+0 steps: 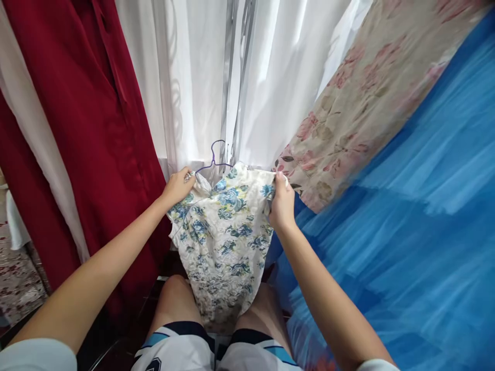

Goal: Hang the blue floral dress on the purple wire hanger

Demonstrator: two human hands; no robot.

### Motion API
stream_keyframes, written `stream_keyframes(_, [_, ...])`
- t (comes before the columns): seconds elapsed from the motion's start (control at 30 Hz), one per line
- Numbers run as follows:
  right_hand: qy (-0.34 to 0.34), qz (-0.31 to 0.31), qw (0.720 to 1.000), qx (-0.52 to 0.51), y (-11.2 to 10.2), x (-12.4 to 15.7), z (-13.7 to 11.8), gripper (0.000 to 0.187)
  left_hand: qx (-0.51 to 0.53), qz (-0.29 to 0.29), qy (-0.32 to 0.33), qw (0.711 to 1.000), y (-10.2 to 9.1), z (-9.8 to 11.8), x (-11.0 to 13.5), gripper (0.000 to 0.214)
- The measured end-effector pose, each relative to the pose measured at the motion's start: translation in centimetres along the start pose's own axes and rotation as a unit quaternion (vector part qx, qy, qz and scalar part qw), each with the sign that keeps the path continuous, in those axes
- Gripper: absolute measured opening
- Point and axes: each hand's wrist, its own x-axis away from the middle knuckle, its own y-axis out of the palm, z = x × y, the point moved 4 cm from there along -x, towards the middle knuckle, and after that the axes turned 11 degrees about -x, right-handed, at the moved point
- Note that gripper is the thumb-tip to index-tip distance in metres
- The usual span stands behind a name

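A white sleeveless top with blue flowers hangs between my two hands, above my knees. My left hand pinches its left shoulder, beside one arm of a thin purple hanger. The hanger's hook points up, and its lower part is inside the top's neck. On the other side, my right hand grips the right shoulder, thumb uppermost, pulling the fabric out to the side. How far the hanger reaches under the right shoulder is hidden by the cloth.
Dark red curtains hang on the left, with white sheer curtains straight ahead. To the right are a beige floral cloth and a large blue tulle fabric. A patterned red and white cloth shows at lower left.
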Motion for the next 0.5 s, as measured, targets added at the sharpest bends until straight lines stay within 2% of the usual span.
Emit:
stream_keyframes(0.13, [0.002, -0.122, 0.991, 0.046, 2.5, 3.4, -0.8, 0.04, 0.025, 0.018, -0.024, 0.999, 2.1, -0.2, -1.1, 0.024])
stream_keyframes(0.17, [0.006, -0.133, 0.99, 0.044, 2.5, 3.7, -0.8, 0.04, 0.026, 0.016, -0.019, 0.999, 2.6, -0.1, -1.2, 0.025])
stream_keyframes(0.23, [0.012, -0.119, 0.992, 0.027, 2.0, 2.9, -0.5, 0.042, 0.029, 0.014, -0.019, 0.999, 3.3, 0.1, -1.3, 0.025])
stream_keyframes(0.3, [0.028, -0.109, 0.994, 0.008, 1.4, 1.6, -0.4, 0.044, 0.057, 0.021, -0.059, 0.996, 3.6, -0.3, -1.5, 0.022])
stream_keyframes(0.33, [0.041, -0.131, 0.991, 0.002, 1.4, 1.3, -0.6, 0.044, 0.08, 0.025, -0.09, 0.992, 3.7, -0.8, -1.5, 0.02])
stream_keyframes(0.4, [0.072, -0.251, 0.965, 0.008, 2.1, 2.0, -1.3, 0.04, 0.133, 0.033, -0.147, 0.98, 3.8, -1.8, -1.2, 0.022])
stream_keyframes(0.43, [0.088, -0.339, 0.937, 0.015, 2.7, 3.2, -1.8, 0.038, 0.157, 0.034, -0.165, 0.973, 3.9, -2.2, -1.0, 0.026])
stream_keyframes(0.5, [0.121, -0.518, 0.847, 0.016, 3.7, 6.4, -2.6, 0.035, 0.201, 0.034, -0.184, 0.961, 4.3, -2.6, -0.2, 0.039])
